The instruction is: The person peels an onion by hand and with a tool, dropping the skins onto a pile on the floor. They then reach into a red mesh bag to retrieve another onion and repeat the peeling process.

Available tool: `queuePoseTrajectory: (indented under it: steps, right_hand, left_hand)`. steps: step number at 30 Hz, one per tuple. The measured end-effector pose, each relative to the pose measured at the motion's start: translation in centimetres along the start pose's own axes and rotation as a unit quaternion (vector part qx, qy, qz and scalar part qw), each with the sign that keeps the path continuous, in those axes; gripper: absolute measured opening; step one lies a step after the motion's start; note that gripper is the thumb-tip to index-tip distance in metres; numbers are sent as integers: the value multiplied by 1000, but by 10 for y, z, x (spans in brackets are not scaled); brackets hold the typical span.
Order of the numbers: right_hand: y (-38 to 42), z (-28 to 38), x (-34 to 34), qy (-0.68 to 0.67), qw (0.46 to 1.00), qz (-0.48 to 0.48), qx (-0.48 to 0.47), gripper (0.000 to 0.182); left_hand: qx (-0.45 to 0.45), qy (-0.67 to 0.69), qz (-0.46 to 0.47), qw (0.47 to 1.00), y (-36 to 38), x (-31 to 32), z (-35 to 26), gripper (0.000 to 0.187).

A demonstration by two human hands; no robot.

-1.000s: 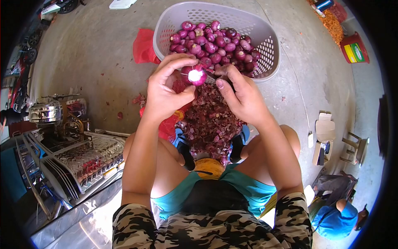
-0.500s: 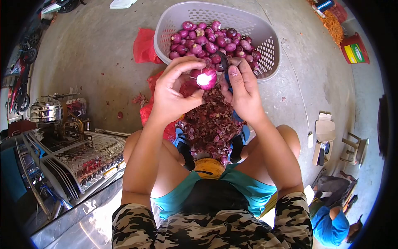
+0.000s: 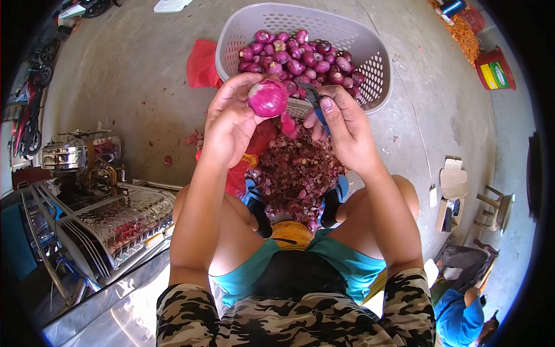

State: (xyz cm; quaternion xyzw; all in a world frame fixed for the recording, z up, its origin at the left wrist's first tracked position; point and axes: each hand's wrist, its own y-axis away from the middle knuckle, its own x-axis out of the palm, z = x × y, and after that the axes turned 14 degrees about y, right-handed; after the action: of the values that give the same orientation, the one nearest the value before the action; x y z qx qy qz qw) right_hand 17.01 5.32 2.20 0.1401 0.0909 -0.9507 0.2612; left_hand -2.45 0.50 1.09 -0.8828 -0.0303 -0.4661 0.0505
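Note:
My left hand (image 3: 226,124) is closed around a red onion (image 3: 267,99), its smooth side turned up. In my right hand (image 3: 348,128) is a knife (image 3: 311,95) with a dark blade and a blue handle, the blade pointing left close to the onion. A strip of onion skin (image 3: 289,125) hangs between the two hands, below the onion. Beyond them, a grey perforated basket (image 3: 231,32) holds many red onions (image 3: 295,53). Under my hands, a heap of loose onion skins (image 3: 295,168) covers the floor between my feet.
Red mesh sacks (image 3: 202,63) lie left of the basket and by my left foot. A chromed vehicle part (image 3: 115,214) stands at left. On the right are an open cardboard box (image 3: 452,179), a small stool (image 3: 494,208), a red bucket (image 3: 494,68) and a person in a blue shirt (image 3: 459,315).
My left hand has tilted the onion from its white cut end to its side and shifted it slightly left. The knife has moved a little lower, and a skin strip now hangs down.

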Motion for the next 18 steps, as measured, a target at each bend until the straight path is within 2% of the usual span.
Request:
queuePoseTrajectory:
  steps: [5, 8, 13, 16, 18]
  right_hand:
    - [-1, 3, -4, 11, 1000, 2, 17, 20]
    - [-1, 5, -5, 0, 999, 13, 34, 20]
    - [2, 6, -2, 1, 998, 51, 28, 23]
    - [3, 10, 0, -31, 997, 36, 68, 18]
    - [2, 10, 1, -16, 998, 36, 58, 18]
  left_hand:
    - [-81, 131, 14, 988, -2, -3, 5, 49]
    - [-94, 191, 9, 977, -1, 0, 10, 50]
    - [-88, 209, 1, 974, -2, -1, 13, 53]
    - [-68, 196, -18, 978, -2, 2, 13, 52]
    - [-67, 181, -14, 981, -2, 3, 14, 51]
